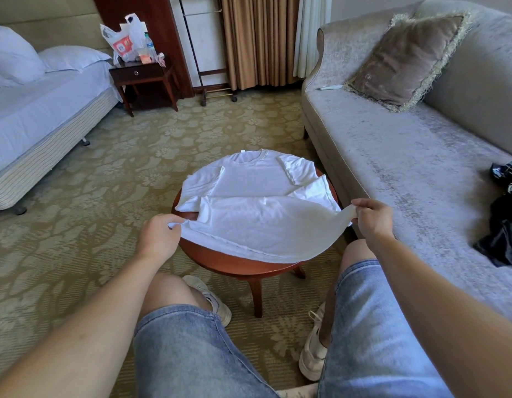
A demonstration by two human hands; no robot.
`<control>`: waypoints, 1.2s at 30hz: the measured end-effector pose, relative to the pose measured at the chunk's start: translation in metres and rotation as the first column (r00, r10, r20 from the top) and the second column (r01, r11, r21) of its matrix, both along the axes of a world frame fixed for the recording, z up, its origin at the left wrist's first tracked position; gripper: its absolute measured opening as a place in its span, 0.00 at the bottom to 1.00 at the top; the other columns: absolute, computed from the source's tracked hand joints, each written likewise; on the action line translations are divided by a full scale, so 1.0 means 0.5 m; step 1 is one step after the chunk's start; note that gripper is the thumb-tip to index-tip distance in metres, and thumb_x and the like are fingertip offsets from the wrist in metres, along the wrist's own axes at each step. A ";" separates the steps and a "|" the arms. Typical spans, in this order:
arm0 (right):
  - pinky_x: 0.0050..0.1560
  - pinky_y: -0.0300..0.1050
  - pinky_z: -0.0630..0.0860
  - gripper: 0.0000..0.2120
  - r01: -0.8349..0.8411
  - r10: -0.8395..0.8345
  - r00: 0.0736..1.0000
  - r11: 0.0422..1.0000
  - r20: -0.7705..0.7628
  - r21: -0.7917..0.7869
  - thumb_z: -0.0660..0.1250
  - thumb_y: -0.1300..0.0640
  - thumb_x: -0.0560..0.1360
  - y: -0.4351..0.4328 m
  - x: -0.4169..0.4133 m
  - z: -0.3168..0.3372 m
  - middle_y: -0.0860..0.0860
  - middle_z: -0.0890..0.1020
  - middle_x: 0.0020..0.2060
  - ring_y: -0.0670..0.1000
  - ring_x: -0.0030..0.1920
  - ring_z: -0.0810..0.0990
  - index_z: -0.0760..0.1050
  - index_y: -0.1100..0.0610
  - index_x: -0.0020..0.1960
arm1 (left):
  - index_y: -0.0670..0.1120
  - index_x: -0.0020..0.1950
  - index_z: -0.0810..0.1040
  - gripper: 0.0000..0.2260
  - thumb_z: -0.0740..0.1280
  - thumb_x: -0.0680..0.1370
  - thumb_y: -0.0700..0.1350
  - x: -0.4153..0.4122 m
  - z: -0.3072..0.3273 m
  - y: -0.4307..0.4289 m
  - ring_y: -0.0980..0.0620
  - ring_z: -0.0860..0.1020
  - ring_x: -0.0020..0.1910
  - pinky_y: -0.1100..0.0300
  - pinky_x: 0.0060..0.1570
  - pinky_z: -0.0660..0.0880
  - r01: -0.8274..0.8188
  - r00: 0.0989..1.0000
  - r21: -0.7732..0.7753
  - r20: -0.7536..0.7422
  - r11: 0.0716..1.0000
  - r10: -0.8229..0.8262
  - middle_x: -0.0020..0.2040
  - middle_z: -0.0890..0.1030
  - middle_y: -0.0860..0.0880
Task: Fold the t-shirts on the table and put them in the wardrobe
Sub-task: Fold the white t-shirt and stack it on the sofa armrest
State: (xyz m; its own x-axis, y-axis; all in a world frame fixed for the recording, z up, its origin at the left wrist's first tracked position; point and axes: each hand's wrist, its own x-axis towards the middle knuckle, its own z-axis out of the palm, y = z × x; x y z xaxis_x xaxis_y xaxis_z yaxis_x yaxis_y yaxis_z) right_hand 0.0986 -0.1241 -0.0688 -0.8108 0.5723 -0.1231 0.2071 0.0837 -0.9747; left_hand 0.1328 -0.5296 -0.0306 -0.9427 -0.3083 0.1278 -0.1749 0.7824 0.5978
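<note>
Soft daylight (edges bend, wide-angle); corners perhaps slightly blurred.

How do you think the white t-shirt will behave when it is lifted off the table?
Probably floppy: the white t-shirt sags between the left hand and right hand. Likely light: mere pinches hold its hem up.

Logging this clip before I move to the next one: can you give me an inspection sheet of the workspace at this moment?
Surface: round wooden table, mostly covered by cloth.
Job's things: white t-shirt spread with its collar on the far side, near hem lifted off the table.
Clutter: dark clothes on the sofa; plastic bag on the nightstand.
Grippers: left hand and right hand each pinch a near hem corner.
Cables: nothing seen.
Surroundings: bed, curtains, patterned carpet.
</note>
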 end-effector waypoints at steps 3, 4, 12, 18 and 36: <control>0.46 0.44 0.77 0.14 -0.009 0.009 1.000 1.000 0.003 0.005 0.57 0.70 0.78 0.000 0.000 -0.002 0.57 0.79 0.49 0.56 0.48 0.78 0.80 0.58 0.49 | 0.45 0.53 0.83 0.10 0.63 0.78 0.36 -0.001 -0.001 0.000 0.48 0.75 0.45 0.59 0.44 0.67 0.007 1.000 -0.022 -0.014 1.000 -0.008 0.50 0.82 0.44; 0.46 0.45 0.78 0.14 -0.017 0.017 1.000 1.000 0.004 0.006 0.57 0.70 0.78 0.001 0.000 -0.004 0.57 0.79 0.49 0.56 0.48 0.79 0.80 0.58 0.50 | 0.45 0.52 0.83 0.10 0.63 0.78 0.37 -0.001 -0.001 0.001 0.47 0.76 0.45 0.59 0.43 0.66 0.001 1.000 -0.010 -0.011 1.000 -0.001 0.49 0.82 0.44; 0.41 0.41 0.76 0.15 -0.013 0.013 1.000 1.000 0.009 0.028 0.57 0.70 0.78 -0.004 0.000 -0.005 0.57 0.79 0.49 0.56 0.46 0.78 0.81 0.61 0.53 | 0.49 0.43 0.77 0.09 0.63 0.79 0.38 -0.006 -0.006 -0.006 0.44 0.82 0.47 0.50 0.48 0.80 -0.043 0.994 0.346 0.108 0.937 0.005 0.49 0.81 0.43; 0.43 0.43 0.75 0.16 0.023 -0.024 0.999 0.999 0.033 0.043 0.56 0.70 0.78 -0.012 0.003 0.008 0.57 0.78 0.50 0.57 0.48 0.78 0.81 0.61 0.55 | 0.45 0.46 0.80 0.04 0.67 0.78 0.37 0.015 0.011 -0.018 0.45 0.80 0.52 0.60 0.44 0.77 -0.033 0.973 0.551 0.207 0.834 -0.098 0.58 0.79 0.42; 0.47 0.46 0.80 0.14 0.003 -0.004 0.999 1.000 0.041 0.025 0.55 0.68 0.79 -0.005 0.066 0.072 0.57 0.78 0.48 0.55 0.44 0.78 0.78 0.59 0.46 | 0.44 0.52 0.81 0.16 0.64 0.75 0.26 0.106 0.073 -0.037 0.49 0.83 0.50 0.61 0.47 0.78 0.020 0.888 0.564 0.369 0.826 -0.273 0.56 0.81 0.44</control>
